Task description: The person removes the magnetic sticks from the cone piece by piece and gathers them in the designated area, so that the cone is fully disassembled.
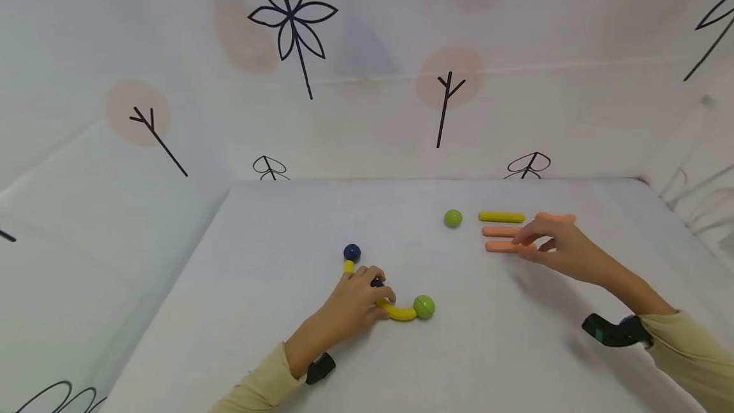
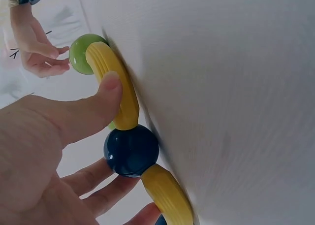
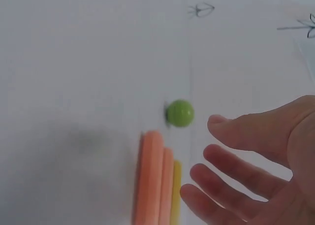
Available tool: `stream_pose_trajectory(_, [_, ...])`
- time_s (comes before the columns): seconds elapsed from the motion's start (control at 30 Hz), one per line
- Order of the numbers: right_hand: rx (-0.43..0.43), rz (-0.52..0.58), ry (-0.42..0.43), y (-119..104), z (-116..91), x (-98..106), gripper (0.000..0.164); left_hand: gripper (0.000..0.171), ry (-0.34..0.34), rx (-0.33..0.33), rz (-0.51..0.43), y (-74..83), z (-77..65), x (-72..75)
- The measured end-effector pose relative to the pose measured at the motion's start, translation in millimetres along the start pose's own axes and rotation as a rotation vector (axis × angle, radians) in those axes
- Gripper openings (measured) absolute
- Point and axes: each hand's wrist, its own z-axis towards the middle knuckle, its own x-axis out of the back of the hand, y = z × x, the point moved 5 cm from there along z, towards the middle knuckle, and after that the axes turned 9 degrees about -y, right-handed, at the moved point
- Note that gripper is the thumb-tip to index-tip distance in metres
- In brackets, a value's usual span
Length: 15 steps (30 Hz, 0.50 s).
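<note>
My left hand grips a chain of toy balls and curved yellow sticks on the table. In the left wrist view, the thumb presses a curved yellow stick, and fingers reach behind a dark blue ball. A green ball caps the chain's right end; another dark blue ball is at its far end. My right hand hovers by the straight orange sticks, fingers loosely bent and holding nothing. The right wrist view shows a gap between thumb and fingers, beside the orange stick.
Beyond the orange sticks lies a straight yellow stick, with a loose green ball to its left. Another orange piece lies behind the right hand. A white patterned cloth hangs behind the white table.
</note>
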Motion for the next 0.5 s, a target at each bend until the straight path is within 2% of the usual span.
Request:
stream_pose_trajectory(0.07, [0.027, 0.027, -0.038, -11.4, 2.1, -8.4, 0.02, 0.017, 0.015, -0.01, -0.005, 0.5, 1.2, -0.7])
stream_pose_trajectory(0.3, [0.009, 0.174, -0.211, -39.5, 6.1, -47.5, 0.022, 0.014, 0.02, 0.008, -0.024, 0.1, 1.2, -0.6])
stream_pose_trajectory(0.5, [0.046, 0.336, -0.301, -55.7, 5.6, -81.0, 0.021, 0.014, 0.004, 0.02, -0.044, -0.2, 1.7, -1.8])
